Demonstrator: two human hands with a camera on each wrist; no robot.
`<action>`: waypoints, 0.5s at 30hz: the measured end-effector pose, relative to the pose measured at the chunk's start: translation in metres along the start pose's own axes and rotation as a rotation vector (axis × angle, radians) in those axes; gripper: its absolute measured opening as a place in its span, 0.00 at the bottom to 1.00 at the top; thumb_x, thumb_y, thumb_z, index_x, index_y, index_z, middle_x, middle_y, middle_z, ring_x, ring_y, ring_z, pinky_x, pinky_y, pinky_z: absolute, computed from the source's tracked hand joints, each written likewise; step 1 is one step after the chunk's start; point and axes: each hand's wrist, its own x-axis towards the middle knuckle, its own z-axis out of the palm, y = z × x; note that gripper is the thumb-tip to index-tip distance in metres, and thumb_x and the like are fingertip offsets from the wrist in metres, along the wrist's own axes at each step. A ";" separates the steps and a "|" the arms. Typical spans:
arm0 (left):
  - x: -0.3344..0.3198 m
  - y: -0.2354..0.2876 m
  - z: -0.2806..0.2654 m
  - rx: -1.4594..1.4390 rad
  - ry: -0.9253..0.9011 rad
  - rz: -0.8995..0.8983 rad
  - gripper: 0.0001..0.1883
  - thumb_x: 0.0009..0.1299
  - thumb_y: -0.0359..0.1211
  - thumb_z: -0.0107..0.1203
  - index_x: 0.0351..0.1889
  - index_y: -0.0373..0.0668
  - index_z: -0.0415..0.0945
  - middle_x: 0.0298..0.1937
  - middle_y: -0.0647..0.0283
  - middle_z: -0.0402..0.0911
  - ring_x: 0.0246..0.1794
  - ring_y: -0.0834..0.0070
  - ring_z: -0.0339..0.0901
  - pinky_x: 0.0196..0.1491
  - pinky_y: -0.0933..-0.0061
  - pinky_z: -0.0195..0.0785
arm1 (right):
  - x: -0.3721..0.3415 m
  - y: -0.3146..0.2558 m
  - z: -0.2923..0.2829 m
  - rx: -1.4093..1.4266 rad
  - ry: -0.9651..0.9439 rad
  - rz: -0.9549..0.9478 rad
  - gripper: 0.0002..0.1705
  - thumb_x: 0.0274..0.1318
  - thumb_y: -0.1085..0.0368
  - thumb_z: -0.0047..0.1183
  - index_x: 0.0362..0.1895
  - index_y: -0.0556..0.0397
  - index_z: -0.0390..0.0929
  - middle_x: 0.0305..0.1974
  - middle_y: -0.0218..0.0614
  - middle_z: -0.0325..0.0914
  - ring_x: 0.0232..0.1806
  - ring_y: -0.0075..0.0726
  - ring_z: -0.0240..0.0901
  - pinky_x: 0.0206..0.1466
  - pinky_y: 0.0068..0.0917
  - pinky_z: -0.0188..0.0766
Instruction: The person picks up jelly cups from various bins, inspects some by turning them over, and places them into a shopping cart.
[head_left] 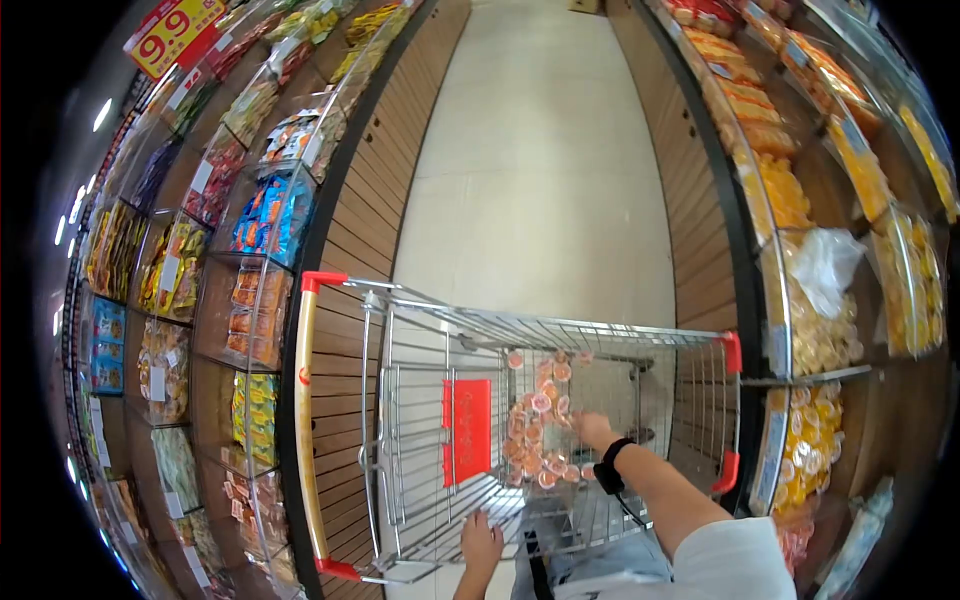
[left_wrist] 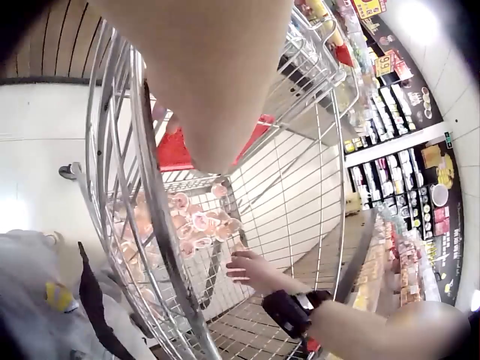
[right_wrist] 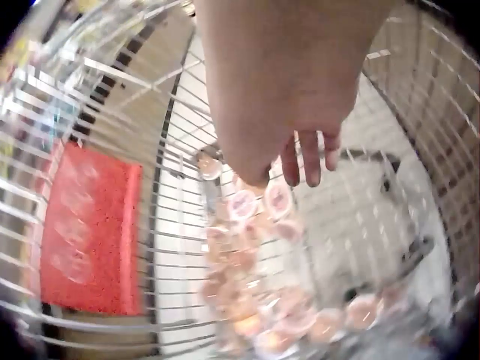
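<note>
Small pink-and-orange sealed cups (head_left: pixel 540 403) (right_wrist: pixel 241 205) lie loose on the wire bottom of a metal shopping cart (head_left: pixel 600 330). Inside the basket, the right hand (head_left: pixel 597 432) (left_wrist: pixel 255 271) (right_wrist: pixel 300 97) reaches down beside the cups, its fingers extended and slightly apart. Its thumb side overlaps a cup in the right wrist view; contact cannot be told, and nothing shows gripped. By the cart's near side is the left hand (head_left: pixel 482 545), with relaxed fingers and no object visible in it. In the left wrist view that hand (left_wrist: pixel 214 97) is seen from behind, its fingers mostly hidden.
A red panel (head_left: pixel 467 432) is on the cart's basket, and the cart handle (head_left: pixel 307 400) is at the left. Clear bins of packaged snacks (head_left: pixel 270 220) line the left side, with more bins (head_left: pixel 808 440) at the right. Pale floor (head_left: pixel 535 200) runs between wooden shelf bases.
</note>
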 end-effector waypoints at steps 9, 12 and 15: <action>0.012 0.037 -0.007 0.111 -0.152 -0.113 0.11 0.50 0.30 0.42 0.33 0.40 0.65 0.31 0.56 0.68 0.31 0.62 0.64 0.35 0.66 0.58 | 0.089 0.020 0.044 -0.515 0.070 -0.396 0.25 0.38 0.63 0.42 0.46 0.48 0.54 0.40 0.38 0.60 0.38 0.38 0.61 0.37 0.31 0.59; 0.013 0.040 -0.011 0.086 -0.136 -0.147 0.11 0.50 0.30 0.42 0.32 0.40 0.65 0.31 0.57 0.68 0.31 0.63 0.64 0.34 0.66 0.59 | 0.098 0.019 0.051 -0.546 0.063 -0.430 0.20 0.36 0.62 0.44 0.40 0.50 0.60 0.36 0.37 0.63 0.35 0.37 0.63 0.33 0.30 0.61; 0.010 0.035 -0.007 0.086 -0.134 -0.175 0.11 0.50 0.31 0.42 0.32 0.40 0.66 0.30 0.58 0.68 0.30 0.64 0.65 0.31 0.66 0.60 | 0.101 0.034 0.065 -0.484 0.076 -0.403 0.17 0.34 0.59 0.46 0.33 0.51 0.64 0.30 0.35 0.67 0.30 0.36 0.66 0.31 0.30 0.62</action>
